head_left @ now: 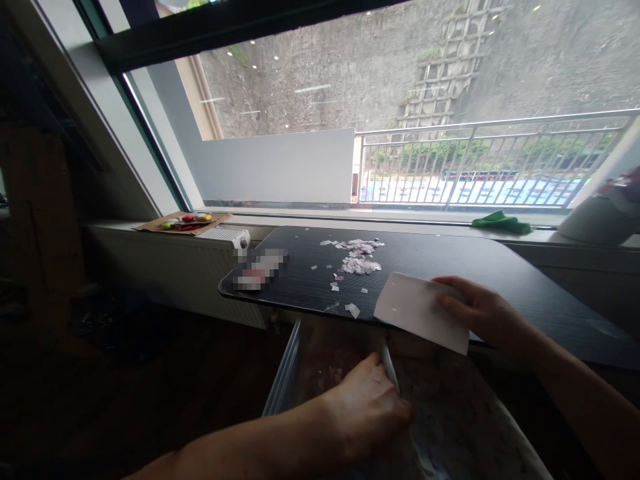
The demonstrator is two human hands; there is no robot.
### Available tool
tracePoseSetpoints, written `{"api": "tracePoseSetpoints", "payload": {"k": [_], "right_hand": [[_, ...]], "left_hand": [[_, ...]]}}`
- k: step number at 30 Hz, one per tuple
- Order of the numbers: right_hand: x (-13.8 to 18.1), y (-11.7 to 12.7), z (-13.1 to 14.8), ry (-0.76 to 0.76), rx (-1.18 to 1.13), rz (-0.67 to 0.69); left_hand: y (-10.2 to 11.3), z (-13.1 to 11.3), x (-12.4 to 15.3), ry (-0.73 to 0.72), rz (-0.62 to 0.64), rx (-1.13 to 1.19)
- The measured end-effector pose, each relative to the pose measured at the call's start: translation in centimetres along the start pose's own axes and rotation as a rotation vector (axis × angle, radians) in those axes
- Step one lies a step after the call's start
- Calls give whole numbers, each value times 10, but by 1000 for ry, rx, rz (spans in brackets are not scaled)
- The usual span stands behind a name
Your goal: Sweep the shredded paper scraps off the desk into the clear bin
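My right hand (473, 307) is closed on a white card (420, 310), pinched at its right end between thumb and fingers. The card lies over the front edge of a black tabletop (300, 267), tilted a little. Lower down, my left hand (367, 403) is closed around the right rim of a plastic bin (289, 367), just below the table edge. Something reddish shows dimly inside the bin. To the left of the card, small paper scraps (361, 263) lie in a loose pile, with a few strays (353, 310) near the edge.
A blurred-out item (260, 270) lies at the table's left end. On the sill are a board (185, 223) with colourful small objects, a green cloth (501, 223) and a white rounded object (600, 217). A radiator (180, 267) stands below the window. The floor at left is dark.
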State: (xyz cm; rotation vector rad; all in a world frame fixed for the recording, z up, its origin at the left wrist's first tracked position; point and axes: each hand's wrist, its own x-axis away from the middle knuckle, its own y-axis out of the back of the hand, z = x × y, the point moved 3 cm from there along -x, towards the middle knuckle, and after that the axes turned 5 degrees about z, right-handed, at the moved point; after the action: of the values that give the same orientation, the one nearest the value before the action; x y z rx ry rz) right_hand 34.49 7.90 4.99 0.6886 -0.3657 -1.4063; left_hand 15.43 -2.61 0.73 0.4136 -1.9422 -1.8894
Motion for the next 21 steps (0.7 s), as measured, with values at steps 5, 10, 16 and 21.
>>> {"api": "tracePoseSetpoints", "payload": {"k": [5, 10, 16, 21], "right_hand": [[0, -10, 24, 71, 70, -16], [-8, -11, 41, 83, 186, -17], [-6, 7, 56, 48, 282, -33], [-14, -15, 65, 52, 253, 29]], "left_hand": [[-5, -3, -3, 59, 145, -82], [-1, -5, -3, 57, 103, -78], [0, -5, -2, 73, 130, -81], [3, -7, -3, 87, 128, -96]]}}
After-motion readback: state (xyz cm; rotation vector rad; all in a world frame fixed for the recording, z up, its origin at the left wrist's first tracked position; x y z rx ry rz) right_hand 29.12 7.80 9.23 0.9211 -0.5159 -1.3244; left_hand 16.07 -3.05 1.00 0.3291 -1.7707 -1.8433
